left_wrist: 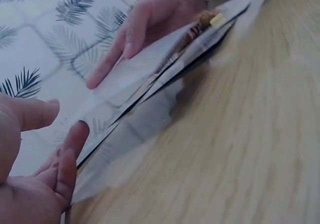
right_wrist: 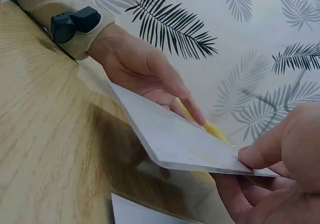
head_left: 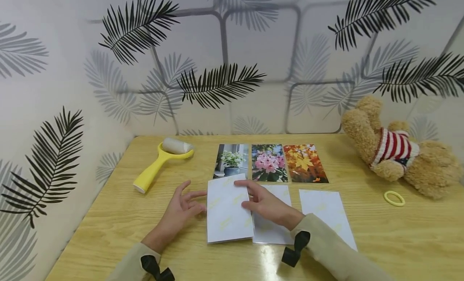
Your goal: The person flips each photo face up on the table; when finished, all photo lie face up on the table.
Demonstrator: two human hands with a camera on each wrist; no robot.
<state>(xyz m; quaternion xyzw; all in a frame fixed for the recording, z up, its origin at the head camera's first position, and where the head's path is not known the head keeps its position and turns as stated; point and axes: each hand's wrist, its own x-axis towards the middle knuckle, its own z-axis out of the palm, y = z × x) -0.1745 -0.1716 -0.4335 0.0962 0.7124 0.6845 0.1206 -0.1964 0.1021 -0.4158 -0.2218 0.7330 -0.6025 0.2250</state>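
Note:
My right hand (head_left: 266,202) pinches the right side of a small stack of white-backed photo cards (head_left: 227,216). In the right wrist view the thumb presses on top of the stack (right_wrist: 185,144) and the fingers lie beneath. The left hand (head_left: 181,208) is at the stack's left edge, its fingers loosely spread. From the left wrist, its fingertips (left_wrist: 77,136) meet the edge while the thumb stays apart. Several layers show there, tilted above the wood. Two more white-backed cards lie face down: one (head_left: 272,232) partly under the right hand, another (head_left: 322,208) farther right.
Behind the hands lie three photos: a potted plant (head_left: 230,162), pink flowers (head_left: 270,164) and maple leaves (head_left: 305,164). A yellow-handled lint roller (head_left: 154,168) is at the left. A teddy bear (head_left: 395,152) and a yellow ring (head_left: 394,198) are at the right.

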